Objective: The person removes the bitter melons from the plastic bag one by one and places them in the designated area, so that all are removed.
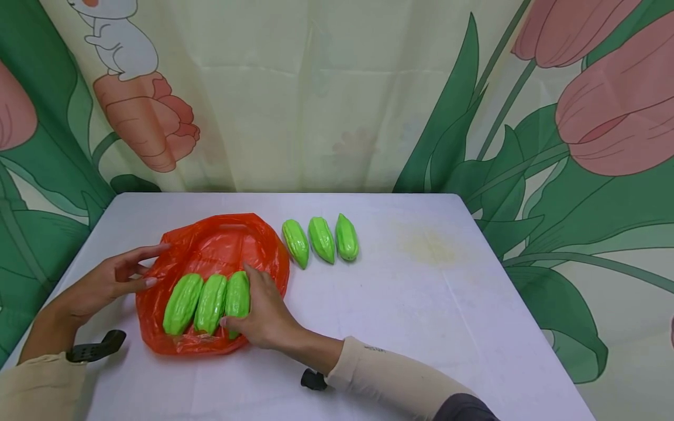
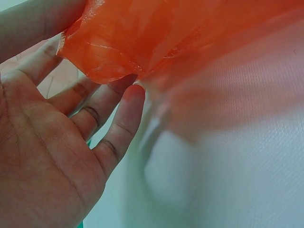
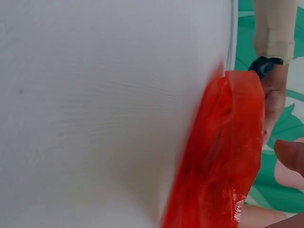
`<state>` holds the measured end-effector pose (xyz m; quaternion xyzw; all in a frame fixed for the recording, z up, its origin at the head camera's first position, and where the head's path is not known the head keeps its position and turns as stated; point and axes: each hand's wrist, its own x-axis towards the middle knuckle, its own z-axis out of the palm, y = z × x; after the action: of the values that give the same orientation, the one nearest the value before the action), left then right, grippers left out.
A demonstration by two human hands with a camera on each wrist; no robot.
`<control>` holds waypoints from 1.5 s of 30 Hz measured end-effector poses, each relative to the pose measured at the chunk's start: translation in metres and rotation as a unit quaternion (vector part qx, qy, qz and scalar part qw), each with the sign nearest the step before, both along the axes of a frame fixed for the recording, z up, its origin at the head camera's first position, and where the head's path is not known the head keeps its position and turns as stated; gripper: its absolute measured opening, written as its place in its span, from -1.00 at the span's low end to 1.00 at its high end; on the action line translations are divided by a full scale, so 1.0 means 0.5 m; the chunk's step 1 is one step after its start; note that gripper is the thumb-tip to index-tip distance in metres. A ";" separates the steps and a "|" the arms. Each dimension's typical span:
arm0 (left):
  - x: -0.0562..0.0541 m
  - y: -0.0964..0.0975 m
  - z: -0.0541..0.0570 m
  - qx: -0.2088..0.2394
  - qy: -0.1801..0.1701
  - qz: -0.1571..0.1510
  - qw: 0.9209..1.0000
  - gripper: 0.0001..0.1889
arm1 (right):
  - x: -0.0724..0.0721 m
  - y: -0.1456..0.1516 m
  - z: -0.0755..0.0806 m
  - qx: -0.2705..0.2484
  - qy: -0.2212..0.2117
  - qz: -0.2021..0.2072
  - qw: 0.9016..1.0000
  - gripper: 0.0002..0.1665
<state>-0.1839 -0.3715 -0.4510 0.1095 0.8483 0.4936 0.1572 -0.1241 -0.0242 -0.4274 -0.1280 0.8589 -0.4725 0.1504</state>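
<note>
A red plastic bag (image 1: 226,234) lies spread with its mouth facing up, and three glossy, ridged green gourds (image 1: 181,304) sit side by side in it. My left hand (image 1: 123,272) holds the bag's left rim, thumb on the near side and fingers behind; in the left wrist view the little finger (image 2: 126,109) touches its edge. My right hand (image 1: 265,310) grips the rightmost gourd (image 1: 238,295) in the bag, thumb at its near end and fingers at its far end. The right wrist view shows the bag's side (image 3: 223,142), with the gourds hidden.
Three more green gourds (image 1: 322,240) lie in a row on the white tablecloth (image 1: 395,304), just right of the bag. A printed curtain (image 1: 316,105) hangs behind the table. A black wrist strap (image 1: 97,348) is on the left wrist.
</note>
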 end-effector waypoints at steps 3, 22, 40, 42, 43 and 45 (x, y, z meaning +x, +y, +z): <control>0.000 0.001 0.000 -0.001 0.000 0.000 1.000 -0.25 | -0.002 -0.001 -0.005 0.007 0.001 0.002 1.000 0.24; -0.004 0.002 -0.006 -0.019 -0.005 0.005 1.000 -0.22 | -0.027 0.005 -0.033 0.034 0.006 -0.009 0.999 0.00; -0.008 0.003 -0.005 -0.023 -0.014 0.007 1.000 -0.21 | -0.043 0.035 0.014 -0.056 -0.010 -0.020 0.998 -0.05; -0.008 0.004 -0.005 -0.020 -0.013 0.007 1.000 -0.21 | -0.047 0.039 0.021 -0.072 -0.013 -0.021 0.997 -0.04; -0.009 0.004 -0.005 -0.018 -0.011 0.006 1.000 -0.20 | -0.049 0.041 0.024 -0.080 -0.015 -0.022 0.996 -0.04; -0.009 0.004 -0.005 -0.016 -0.009 0.006 1.000 -0.20 | -0.053 0.046 0.030 -0.096 -0.017 -0.023 0.995 -0.04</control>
<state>-0.1885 -0.3695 -0.4534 0.0973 0.8552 0.4822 0.1633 -0.1504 -0.0012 -0.4122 -0.1136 0.8095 -0.5586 0.1410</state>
